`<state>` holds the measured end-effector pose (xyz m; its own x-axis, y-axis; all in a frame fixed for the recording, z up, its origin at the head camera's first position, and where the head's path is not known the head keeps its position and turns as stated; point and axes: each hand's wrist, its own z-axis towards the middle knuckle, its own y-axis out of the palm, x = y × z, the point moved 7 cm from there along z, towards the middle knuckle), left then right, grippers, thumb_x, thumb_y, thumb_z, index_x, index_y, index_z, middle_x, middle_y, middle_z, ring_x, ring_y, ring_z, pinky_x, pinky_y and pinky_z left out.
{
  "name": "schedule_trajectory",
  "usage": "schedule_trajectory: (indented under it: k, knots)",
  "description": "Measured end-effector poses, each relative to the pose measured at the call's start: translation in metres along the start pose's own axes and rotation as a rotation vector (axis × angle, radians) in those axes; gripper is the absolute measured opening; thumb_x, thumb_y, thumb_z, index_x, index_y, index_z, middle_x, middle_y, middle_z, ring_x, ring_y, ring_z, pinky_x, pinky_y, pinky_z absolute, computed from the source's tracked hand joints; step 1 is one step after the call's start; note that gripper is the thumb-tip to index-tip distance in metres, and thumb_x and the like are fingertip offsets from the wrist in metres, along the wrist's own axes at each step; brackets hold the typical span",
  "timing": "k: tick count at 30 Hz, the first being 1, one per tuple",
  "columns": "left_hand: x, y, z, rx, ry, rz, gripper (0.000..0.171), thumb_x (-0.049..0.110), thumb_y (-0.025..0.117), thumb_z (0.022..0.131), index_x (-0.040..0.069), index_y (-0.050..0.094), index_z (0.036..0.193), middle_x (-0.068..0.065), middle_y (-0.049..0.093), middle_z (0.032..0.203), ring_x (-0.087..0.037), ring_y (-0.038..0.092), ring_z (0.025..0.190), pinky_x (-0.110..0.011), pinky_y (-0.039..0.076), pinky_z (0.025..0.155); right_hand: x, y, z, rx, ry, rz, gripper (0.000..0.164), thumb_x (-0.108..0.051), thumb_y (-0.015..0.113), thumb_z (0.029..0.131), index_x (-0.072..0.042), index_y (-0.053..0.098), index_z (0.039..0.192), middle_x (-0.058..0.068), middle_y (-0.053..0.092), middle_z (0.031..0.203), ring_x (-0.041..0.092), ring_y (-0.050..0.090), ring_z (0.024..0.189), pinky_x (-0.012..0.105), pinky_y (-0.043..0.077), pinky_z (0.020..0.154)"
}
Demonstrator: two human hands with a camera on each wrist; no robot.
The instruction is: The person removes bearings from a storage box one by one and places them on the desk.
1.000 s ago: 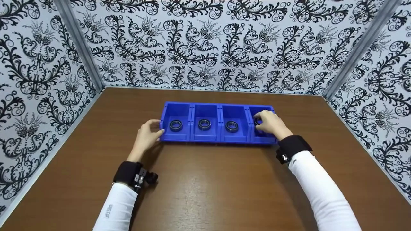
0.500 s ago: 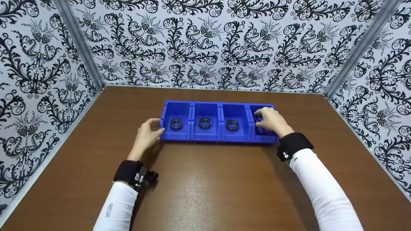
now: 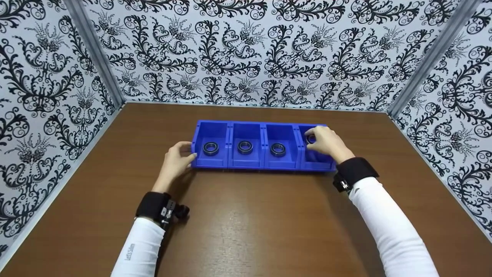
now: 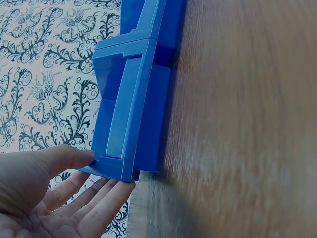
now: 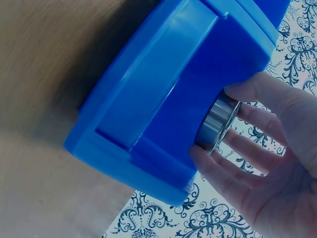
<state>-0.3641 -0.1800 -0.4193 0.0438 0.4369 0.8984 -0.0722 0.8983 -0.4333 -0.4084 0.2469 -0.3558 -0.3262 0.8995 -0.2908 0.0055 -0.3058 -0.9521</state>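
Note:
A row of joined blue storage bins point(image 3: 246, 164) stands on the table. My left hand point(image 3: 177, 159) holds its left end wall, thumb at the rim and fingers along the outside, as the left wrist view point(image 4: 64, 193) also shows. Over the rightmost bin, my right hand point(image 3: 328, 144) pinches a ball bearing point(image 5: 218, 121) between thumb and fingers; its shiny outer ring faces the right wrist camera. From the head view, that bearing is partly hidden by the hand. One bearing lies flat in each other bin: the left one point(image 3: 210, 149), the second point(image 3: 245, 147) and the third point(image 3: 278, 149).
The brown wooden table point(image 3: 238, 219) extends in front of the bins and to both sides. Patterned white-and-black panels point(image 3: 246, 54) enclose it at the back, left and right, with grey metal posts point(image 3: 94, 52) at the corners.
My right hand has moved slightly up and to the right in the head view, bringing the pinched bearing with it. The left hand and the other bearings stay in place.

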Motion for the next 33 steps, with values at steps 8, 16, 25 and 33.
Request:
schedule_trajectory:
  k: [8, 16, 25, 33]
  knots:
    - [-0.001, 0.000, 0.000, 0.002, -0.012, -0.010, 0.045, 0.002, 0.065, 0.100, -0.009, 0.053, 0.142, -0.031, 0.061, 0.138, -0.042, 0.063, 0.124, -0.043, 0.062, 0.091, -0.003, -0.003, -0.002, 0.011, -0.002, 0.020, 0.047, -0.010, 0.071, 0.085, 0.008, 0.069, 0.128, 0.031, 0.066, 0.129, 0.050, 0.058, 0.125, 0.064, 0.048, 0.103]
    - [0.000, 0.001, 0.000, -0.002, -0.008, -0.002, 0.045, 0.003, 0.065, 0.101, -0.009, 0.052, 0.143, -0.031, 0.060, 0.139, -0.043, 0.061, 0.127, -0.043, 0.061, 0.093, -0.003, -0.007, -0.003, 0.020, 0.010, 0.024, 0.046, -0.010, 0.071, 0.084, 0.007, 0.070, 0.127, 0.031, 0.066, 0.130, 0.049, 0.059, 0.123, 0.065, 0.048, 0.102]
    - [0.001, 0.000, -0.001, -0.003, -0.011, -0.010, 0.046, 0.003, 0.065, 0.101, -0.009, 0.052, 0.143, -0.031, 0.060, 0.139, -0.042, 0.062, 0.126, -0.042, 0.061, 0.091, -0.004, -0.012, -0.004, 0.008, 0.030, 0.031, 0.049, -0.008, 0.069, 0.084, 0.006, 0.069, 0.131, 0.031, 0.065, 0.132, 0.044, 0.062, 0.113, 0.063, 0.052, 0.095]
    - [0.001, -0.001, -0.001, -0.007, 0.005, 0.010, 0.046, 0.003, 0.065, 0.101, -0.010, 0.052, 0.143, -0.031, 0.059, 0.139, -0.042, 0.062, 0.125, -0.036, 0.062, 0.087, -0.007, -0.015, -0.004, 0.012, 0.005, 0.010, 0.050, -0.007, 0.066, 0.083, 0.007, 0.068, 0.131, 0.030, 0.065, 0.132, 0.042, 0.062, 0.109, 0.063, 0.052, 0.092]
